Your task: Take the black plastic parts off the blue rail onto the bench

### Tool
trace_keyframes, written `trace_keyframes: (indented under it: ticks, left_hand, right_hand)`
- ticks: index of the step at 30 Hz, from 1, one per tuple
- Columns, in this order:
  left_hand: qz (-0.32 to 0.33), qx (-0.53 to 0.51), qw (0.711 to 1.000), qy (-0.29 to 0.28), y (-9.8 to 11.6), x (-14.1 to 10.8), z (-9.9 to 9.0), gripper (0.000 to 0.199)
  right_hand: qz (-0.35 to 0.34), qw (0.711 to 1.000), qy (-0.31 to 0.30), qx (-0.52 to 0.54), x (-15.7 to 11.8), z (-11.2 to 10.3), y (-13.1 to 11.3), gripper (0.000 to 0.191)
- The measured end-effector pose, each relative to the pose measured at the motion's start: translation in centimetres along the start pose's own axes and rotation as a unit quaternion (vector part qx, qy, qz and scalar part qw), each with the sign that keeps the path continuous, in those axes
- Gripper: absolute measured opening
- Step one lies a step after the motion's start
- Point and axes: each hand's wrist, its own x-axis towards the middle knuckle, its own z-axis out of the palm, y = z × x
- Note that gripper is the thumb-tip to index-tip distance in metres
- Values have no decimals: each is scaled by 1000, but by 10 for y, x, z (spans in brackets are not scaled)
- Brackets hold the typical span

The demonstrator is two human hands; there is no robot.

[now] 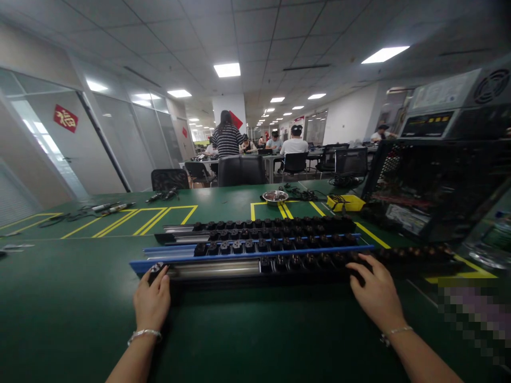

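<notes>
Several long rails lie side by side across the green table, holding rows of small black socket-like modules. The front rail [223,270] has a bare silvery stretch on its left and black modules [295,262] on its right. My left hand [152,300] is closed at the left end of this rail, with a small black socket-like module [157,267] between thumb and fingers. Toward the right end, my right hand [377,290] curls round the front rail, thumb on the near side and fingers over the top. Its exact contact is hard to see.
Behind the rails are a metal bowl [275,197], a yellow tray [345,203] and black cables [301,192]. An open computer case [439,186] stands at the right. More cables [99,208] lie at the far left. Yellow tape marks the green table [80,298]. People sit farther back.
</notes>
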Motion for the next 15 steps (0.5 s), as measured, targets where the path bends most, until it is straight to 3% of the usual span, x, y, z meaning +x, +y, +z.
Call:
trace_keyframes:
  ticks: [15]
  left_hand:
    - [-15, -6, 1000, -6, 4, 7, 7, 46]
  right_hand:
    - [59, 997, -50, -2, 4, 1, -14, 33]
